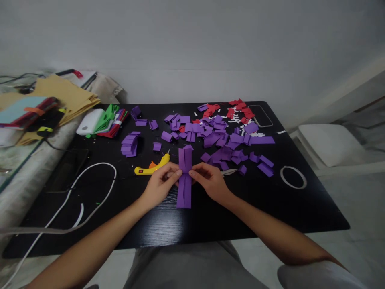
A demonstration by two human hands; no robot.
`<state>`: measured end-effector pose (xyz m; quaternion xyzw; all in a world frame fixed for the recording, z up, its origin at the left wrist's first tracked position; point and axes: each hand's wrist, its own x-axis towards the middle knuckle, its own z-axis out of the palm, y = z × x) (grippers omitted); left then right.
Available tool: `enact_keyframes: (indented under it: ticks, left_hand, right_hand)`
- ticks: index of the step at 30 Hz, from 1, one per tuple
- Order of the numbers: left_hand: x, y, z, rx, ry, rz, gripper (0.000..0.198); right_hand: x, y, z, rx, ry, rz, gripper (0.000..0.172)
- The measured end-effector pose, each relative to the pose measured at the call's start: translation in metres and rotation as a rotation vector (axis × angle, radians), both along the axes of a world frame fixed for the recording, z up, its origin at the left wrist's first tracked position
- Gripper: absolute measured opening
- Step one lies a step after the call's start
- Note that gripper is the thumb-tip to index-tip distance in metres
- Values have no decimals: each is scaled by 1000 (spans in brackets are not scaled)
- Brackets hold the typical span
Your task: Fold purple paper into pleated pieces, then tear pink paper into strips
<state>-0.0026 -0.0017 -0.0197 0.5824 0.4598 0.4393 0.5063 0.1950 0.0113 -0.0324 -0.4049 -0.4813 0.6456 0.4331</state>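
A long folded strip of purple paper (184, 192) stands lengthwise between my hands, a crease running down its middle. My left hand (165, 178) pinches its left edge near mid-length, thumb on top. On the opposite edge, my right hand (209, 180) pinches it the same way. Just left of my left hand lies a yellow glue gun (147, 170), its nozzle pointing away from me. Partly hidden behind my right hand is a light pointed object (229, 171), perhaps scissors. Many folded purple paper pieces (222, 138) are heaped beyond my hands.
Red scraps (242, 108) and white slivers lie at the black table's (228, 218) back right. A ring (293, 178) rests at right. At left are a white cable (112, 186), a dark phone-like slab (67, 168) and coloured bundles (108, 118). A white stool (326, 138) stands beyond.
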Motion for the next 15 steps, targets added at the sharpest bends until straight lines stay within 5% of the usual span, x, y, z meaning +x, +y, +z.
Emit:
enact_keyframes:
  ticks: [15]
  left_hand:
    - [-2,0,-8,-39,-131,10,19]
  right_hand:
    - [3,1,-6,42,-34,-61,25]
